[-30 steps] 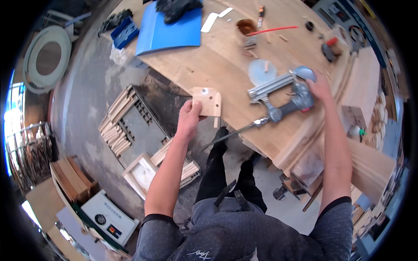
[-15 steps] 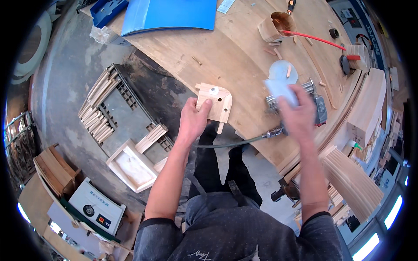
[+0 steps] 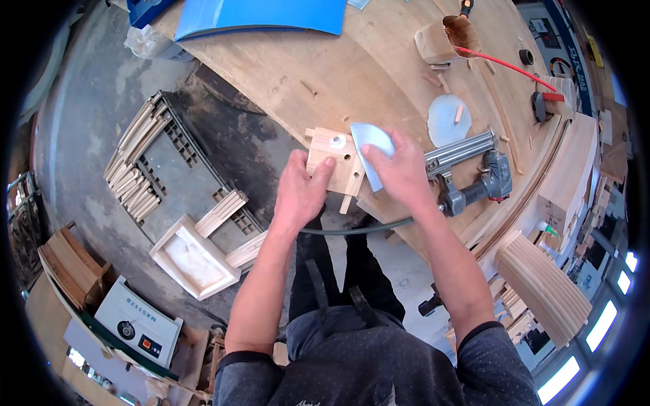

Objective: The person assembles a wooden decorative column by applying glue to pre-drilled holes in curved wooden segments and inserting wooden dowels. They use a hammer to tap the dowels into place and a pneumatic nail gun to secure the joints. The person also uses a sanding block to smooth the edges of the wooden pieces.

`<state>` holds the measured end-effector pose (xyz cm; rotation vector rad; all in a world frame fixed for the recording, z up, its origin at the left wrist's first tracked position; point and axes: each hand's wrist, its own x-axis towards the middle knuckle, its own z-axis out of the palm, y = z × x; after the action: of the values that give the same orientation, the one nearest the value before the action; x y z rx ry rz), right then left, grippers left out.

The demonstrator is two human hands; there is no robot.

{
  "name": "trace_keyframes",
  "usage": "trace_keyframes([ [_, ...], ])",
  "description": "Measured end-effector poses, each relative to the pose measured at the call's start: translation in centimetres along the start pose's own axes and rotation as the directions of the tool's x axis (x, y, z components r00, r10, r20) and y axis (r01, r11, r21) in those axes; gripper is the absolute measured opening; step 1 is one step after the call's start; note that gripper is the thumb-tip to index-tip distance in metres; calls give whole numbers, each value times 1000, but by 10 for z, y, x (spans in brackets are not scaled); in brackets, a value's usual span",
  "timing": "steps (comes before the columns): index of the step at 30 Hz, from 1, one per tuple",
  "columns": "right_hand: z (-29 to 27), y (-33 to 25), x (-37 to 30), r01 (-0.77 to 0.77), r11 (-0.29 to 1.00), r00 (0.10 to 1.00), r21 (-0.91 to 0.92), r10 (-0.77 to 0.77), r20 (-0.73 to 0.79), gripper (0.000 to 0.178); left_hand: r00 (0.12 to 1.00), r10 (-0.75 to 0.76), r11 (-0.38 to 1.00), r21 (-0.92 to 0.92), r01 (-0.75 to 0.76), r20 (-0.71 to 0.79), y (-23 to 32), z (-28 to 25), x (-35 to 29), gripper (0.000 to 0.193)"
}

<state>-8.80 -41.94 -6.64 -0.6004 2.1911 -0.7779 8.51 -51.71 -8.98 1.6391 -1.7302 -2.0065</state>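
Note:
My left hand grips a flat, pale wooden piece by its left side, thumb on top. Several round holes show in the piece, one with a whitish ring, and short pegs stick out of it. My right hand pinches a folded light-blue sheet, which looks like sandpaper, against the right edge of the wood. The sheet covers part of that edge. Just right of my right hand, an air nail gun lies on the wooden workbench. A pale round disc lies above the gun.
A green hose runs under my wrists to the gun. A blue folder, a wooden container with a red tube and small pegs are on the bench. To the left, a dark crate holds wooden sticks beside a shallow wooden tray.
My right hand has brought the light-blue sheet leftward from above the nail gun onto the wooden piece's edge. My left hand keeps its hold on the wood.

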Motion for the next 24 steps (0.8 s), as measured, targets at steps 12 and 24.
trace_keyframes([
  [12,-12,-30,8,52,997,999,-48,-52,3,50,1000,24,1000,4,-24,-16,-15,2,5,40],
  [24,-16,-11,7,-9,991,1000,-133,11,16,50,999,33,997,-62,-36,-43,-11,3,2,40],
])
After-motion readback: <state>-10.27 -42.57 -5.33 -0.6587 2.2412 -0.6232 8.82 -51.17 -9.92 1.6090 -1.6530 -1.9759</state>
